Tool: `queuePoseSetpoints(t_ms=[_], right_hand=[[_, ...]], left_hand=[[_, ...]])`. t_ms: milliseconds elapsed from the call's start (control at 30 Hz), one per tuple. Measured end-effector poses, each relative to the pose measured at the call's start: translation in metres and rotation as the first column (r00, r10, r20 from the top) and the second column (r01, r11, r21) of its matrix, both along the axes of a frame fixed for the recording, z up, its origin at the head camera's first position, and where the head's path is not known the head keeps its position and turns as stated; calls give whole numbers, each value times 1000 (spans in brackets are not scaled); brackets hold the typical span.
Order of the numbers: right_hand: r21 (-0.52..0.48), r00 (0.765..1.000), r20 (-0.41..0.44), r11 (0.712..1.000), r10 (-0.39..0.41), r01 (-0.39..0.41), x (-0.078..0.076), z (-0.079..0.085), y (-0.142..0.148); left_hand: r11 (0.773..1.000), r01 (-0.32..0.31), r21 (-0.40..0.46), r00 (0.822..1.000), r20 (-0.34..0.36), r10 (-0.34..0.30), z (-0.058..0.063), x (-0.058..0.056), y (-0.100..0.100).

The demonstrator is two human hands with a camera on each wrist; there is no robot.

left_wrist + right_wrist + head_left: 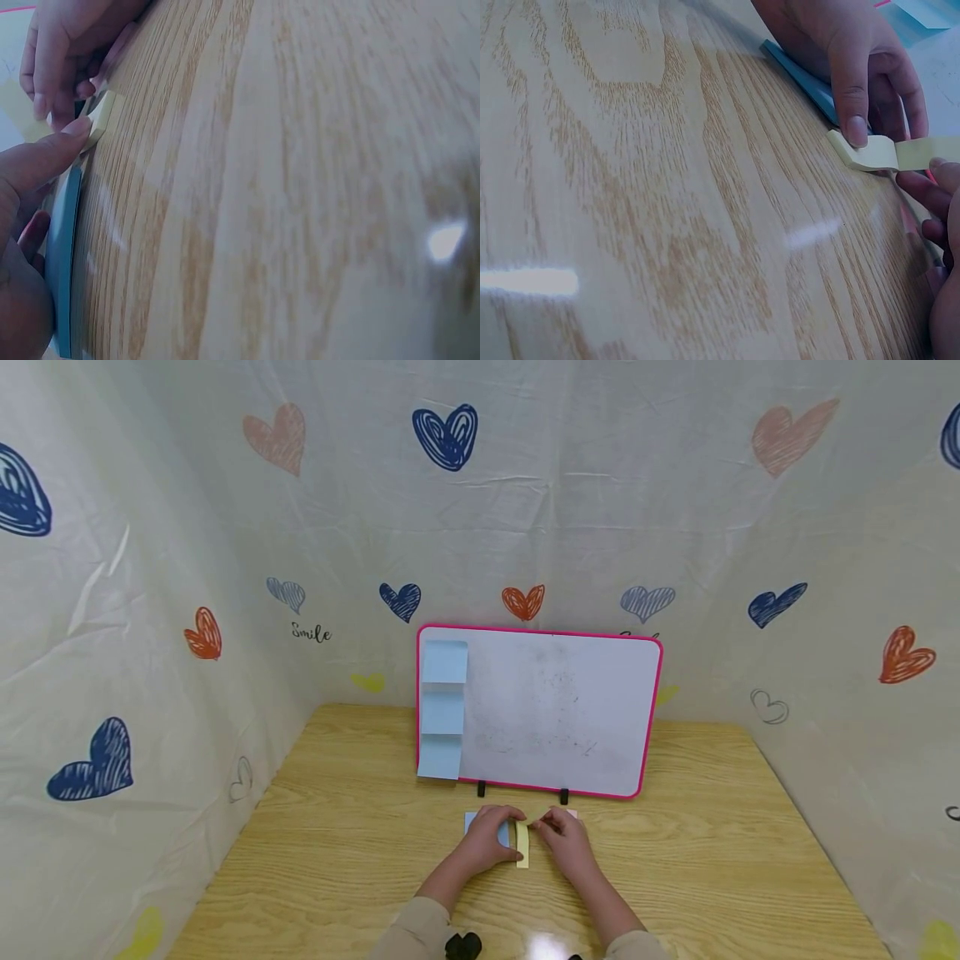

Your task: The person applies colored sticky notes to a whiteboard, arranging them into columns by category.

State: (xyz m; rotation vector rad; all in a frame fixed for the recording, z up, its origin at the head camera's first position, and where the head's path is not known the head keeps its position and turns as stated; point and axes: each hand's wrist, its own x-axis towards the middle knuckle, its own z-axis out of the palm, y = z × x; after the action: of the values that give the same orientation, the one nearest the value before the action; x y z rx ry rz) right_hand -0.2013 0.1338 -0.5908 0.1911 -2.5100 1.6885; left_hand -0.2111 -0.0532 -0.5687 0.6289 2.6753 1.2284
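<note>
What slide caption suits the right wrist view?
Left hand holds a narrow yellow paper pad; right hand pinches its raised sheet.

Head view's pretty evenly lit, just some glare on the near part of the tabletop (675, 868). Both wrist cams look dimmer, bluish and kinda soft, with blown-out glare there too.

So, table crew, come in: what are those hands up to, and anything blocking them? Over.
Left fingers hold narrow pale-yellow paper pad. Right fingers pinch its lifted end. Flat blue paper pad close by, seemingly not in the way.
</note>
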Motion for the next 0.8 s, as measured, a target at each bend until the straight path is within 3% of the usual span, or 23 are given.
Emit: queuePoseSetpoints(t_ms=[533,800], right_hand=[[-55,1000,6,998,-22,22,1,5,2],[-24,1000,18,999,-25,25,2,12,3]], left_hand=[[999,21,-24,1000,-20,-22,2,-1,2],[1000,22,-20,1000,-8,-22,0,-1,0]])
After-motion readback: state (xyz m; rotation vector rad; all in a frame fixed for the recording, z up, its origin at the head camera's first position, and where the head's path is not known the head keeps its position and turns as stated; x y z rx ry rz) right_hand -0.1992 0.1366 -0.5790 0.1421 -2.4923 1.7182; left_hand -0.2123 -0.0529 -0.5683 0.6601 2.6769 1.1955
